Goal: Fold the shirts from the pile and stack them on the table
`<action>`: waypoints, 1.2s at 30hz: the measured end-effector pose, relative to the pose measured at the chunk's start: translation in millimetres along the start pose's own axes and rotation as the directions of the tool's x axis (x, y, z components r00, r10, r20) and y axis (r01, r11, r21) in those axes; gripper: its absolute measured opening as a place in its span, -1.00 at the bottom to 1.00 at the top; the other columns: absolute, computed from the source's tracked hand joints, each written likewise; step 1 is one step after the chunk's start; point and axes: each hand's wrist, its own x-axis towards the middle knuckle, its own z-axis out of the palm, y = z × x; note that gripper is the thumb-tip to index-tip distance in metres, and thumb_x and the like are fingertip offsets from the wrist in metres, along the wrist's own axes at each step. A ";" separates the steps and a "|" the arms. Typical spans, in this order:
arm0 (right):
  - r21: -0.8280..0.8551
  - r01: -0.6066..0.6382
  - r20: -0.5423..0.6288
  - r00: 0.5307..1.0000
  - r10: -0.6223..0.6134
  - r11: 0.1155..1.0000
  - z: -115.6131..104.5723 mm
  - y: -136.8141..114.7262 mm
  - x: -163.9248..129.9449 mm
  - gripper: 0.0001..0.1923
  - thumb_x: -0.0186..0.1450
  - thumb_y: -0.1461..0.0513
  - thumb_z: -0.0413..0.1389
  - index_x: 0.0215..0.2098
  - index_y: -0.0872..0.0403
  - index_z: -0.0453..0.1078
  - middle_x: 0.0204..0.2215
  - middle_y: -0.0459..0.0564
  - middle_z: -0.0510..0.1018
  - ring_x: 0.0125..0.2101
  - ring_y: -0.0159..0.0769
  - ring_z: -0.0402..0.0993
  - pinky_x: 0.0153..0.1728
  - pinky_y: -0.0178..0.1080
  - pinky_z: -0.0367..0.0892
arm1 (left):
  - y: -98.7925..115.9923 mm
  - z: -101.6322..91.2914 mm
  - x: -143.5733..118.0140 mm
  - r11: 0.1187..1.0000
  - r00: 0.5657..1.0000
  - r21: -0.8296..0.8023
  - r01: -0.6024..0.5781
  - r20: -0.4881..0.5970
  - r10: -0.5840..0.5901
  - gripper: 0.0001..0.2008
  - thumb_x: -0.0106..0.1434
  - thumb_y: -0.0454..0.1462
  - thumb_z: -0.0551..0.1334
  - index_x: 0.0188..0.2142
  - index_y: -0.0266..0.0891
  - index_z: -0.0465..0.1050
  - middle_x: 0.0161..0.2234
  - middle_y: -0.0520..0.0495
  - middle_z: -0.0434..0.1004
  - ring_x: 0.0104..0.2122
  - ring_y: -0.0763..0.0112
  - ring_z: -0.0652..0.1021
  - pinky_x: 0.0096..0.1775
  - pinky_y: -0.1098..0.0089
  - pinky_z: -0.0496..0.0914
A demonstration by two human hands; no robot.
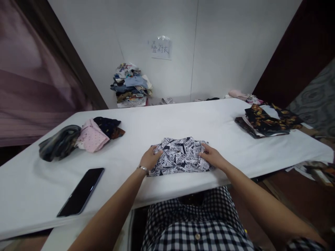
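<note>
- Folded black-and-white printed garment (180, 156) lies on the white table (162, 122), close to the near edge, roughly centre of the view.
- Left hand (151, 157) sits on the garment's left edge, fingers curled over the cloth and pinching a bit of it; thumb side tucked under, so how much fabric it has I can't tell.
- Bracelet (143, 169) on the left wrist.
- Right hand (213, 156) is on the garment's right edge, fingers mostly straight and pressed flat on the fabric, fingertips bent slightly onto a fold. Looks like a press rather than a full grab; can't tell for sure.
- Both forearms come in from the bottom of the frame, bare. Checked shirt (193, 226) visible below the table edge.
- Black phone (81, 191) lies face up on the table to the left, near the front edge, well apart from the garment.
- Far left of the table: a grey rolled cloth (59, 142), a pink dotted cloth (92, 136) touching it, and a dark cloth (108, 126) just behind the pink one.
- Right side of the table: stack of dark patterned clothes (267, 122), near the right edge.
- On the floor by the back wall: pile of mixed clothes (131, 83).
- Paper note (161, 48) taped to the wall; writing too small to read.
</note>
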 end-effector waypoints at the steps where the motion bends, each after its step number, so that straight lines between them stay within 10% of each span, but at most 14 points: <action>1: -0.024 0.016 -0.020 1.000 -0.017 1.000 5.0 -1.5 3.6 -0.42 0.14 0.12 0.17 0.13 0.04 0.36 -0.22 0.09 0.58 -0.23 -0.10 0.51 -0.15 -0.09 0.40 | 1.3 2.8 0.8 1.000 1.000 0.010 -0.029 -0.011 0.029 -0.47 0.16 -0.05 0.19 0.08 -0.23 0.35 -0.04 -0.19 0.52 -0.02 0.13 0.49 -0.05 0.26 0.35; 9: -0.050 0.114 -0.127 0.985 -0.120 0.992 1.5 12.5 0.6 -0.62 0.13 0.17 0.14 -0.08 0.01 0.49 -0.30 0.01 0.58 -0.37 -0.24 0.46 -0.23 -0.11 0.38 | -15.5 -2.7 -13.0 0.984 0.999 0.177 -0.030 -0.038 0.038 -0.54 0.16 -0.10 0.19 0.03 -0.21 0.40 -0.12 -0.21 0.56 -0.11 0.10 0.53 -0.10 0.23 0.35; 14: 0.240 0.092 -0.304 0.952 -0.015 0.967 -13.2 0.9 -40.4 -0.65 0.16 0.05 0.16 -0.16 0.06 0.49 -0.26 0.04 0.57 -0.34 -0.24 0.45 -0.33 -0.18 0.39 | -18.4 -14.6 -7.6 0.987 0.989 0.159 0.009 -0.145 0.014 -0.30 0.19 0.09 0.10 0.16 -0.35 0.24 0.07 -0.36 0.41 -0.07 0.06 0.51 -0.10 0.19 0.36; 17: 0.601 -0.171 0.055 0.983 0.173 0.781 -2.8 -19.3 -86.6 -0.66 0.16 0.03 0.20 -0.22 0.08 0.49 -0.39 0.01 0.58 -0.48 -0.31 0.46 -0.48 -0.25 0.37 | -10.6 -12.7 -1.1 0.987 0.997 0.148 0.058 -0.061 -0.049 -0.20 0.13 0.11 0.16 0.21 -0.38 0.15 0.08 -0.40 0.41 -0.03 -0.01 0.50 -0.07 0.16 0.36; 21: 0.731 -0.563 0.520 0.825 0.219 0.386 24.6 -44.1 -127.0 -0.61 0.14 0.12 0.28 -0.10 0.11 0.42 -0.20 0.11 0.59 -0.28 -0.24 0.57 -0.32 -0.23 0.45 | 2.4 -5.3 5.8 0.993 0.996 0.099 0.060 0.067 -0.067 -0.39 0.05 -0.02 0.28 0.02 -0.32 0.38 0.00 -0.34 0.50 -0.01 -0.01 0.50 -0.04 0.20 0.36; 28: 0.769 -0.637 0.627 0.768 0.127 0.052 56.1 -59.9 -113.8 -0.67 0.22 0.09 0.22 -0.18 0.15 0.37 -0.04 0.23 0.50 -0.04 -0.16 0.49 0.04 -0.12 0.35 | 14.8 -11.6 0.3 0.805 0.938 -0.528 0.271 0.333 -0.097 -0.70 0.00 -0.12 0.34 -0.29 -0.23 0.48 -0.27 -0.17 0.64 -0.19 0.10 0.60 -0.18 0.21 0.47; 36: 0.873 -0.481 0.487 0.866 0.110 -0.074 89.5 -67.8 -86.5 -0.62 0.27 -0.09 0.07 -0.22 0.03 0.30 -0.22 0.08 0.49 -0.05 -0.19 0.45 0.13 -0.07 0.28 | 20.3 -11.1 -33.8 0.538 0.911 -0.738 0.406 0.377 -0.171 -0.63 0.02 -0.21 0.34 -0.17 -0.32 0.45 -0.33 -0.20 0.64 -0.24 0.09 0.62 -0.25 0.18 0.53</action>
